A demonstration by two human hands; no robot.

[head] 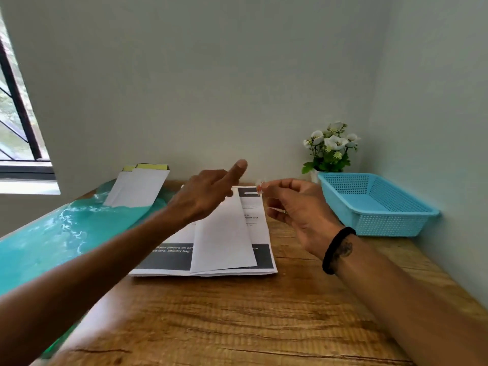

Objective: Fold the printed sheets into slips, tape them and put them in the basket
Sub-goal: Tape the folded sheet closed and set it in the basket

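Note:
A stack of printed sheets (261, 256) lies on the wooden table (237, 313). On top of it rests a folded white slip (224, 239). My left hand (203, 196) hovers over the slip's far end with its thumb raised and the other fingers curled under. My right hand (298, 207) is just right of the slip's far end and pinches a small clear piece of tape (259, 186) between thumb and fingertip. The blue plastic basket (380, 223) stands at the right, against the wall, with nothing visible inside.
A pot of white flowers (330, 149) stands behind the basket in the corner. White envelopes or pads (137, 188) lean against the back wall on the teal left part of the table (52, 233). A window (18, 122) is at far left.

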